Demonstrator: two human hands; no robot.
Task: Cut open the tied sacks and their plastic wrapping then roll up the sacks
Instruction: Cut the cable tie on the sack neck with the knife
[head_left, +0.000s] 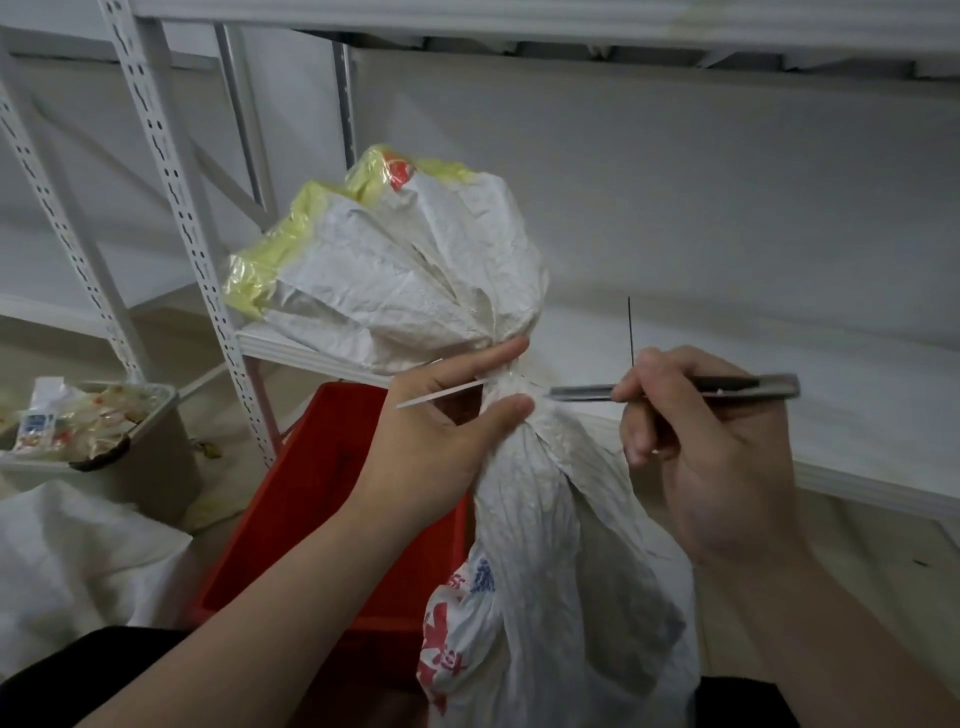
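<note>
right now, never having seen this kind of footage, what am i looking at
No machine here: one camera worn on a person's head looks down at their two bare hands. The left hand grips the tied neck of a white sack, where a thin white tie sticks out. The right hand holds a metal cutter, its tip close to the neck. Yellow plastic shows at the sack's top. Below stand a red crate and a grey bin of scraps; white shelving is behind.

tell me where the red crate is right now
In the head view the red crate sits low and left of centre, behind the left hand and left of the tied sack, with the grey bin further left.
</note>
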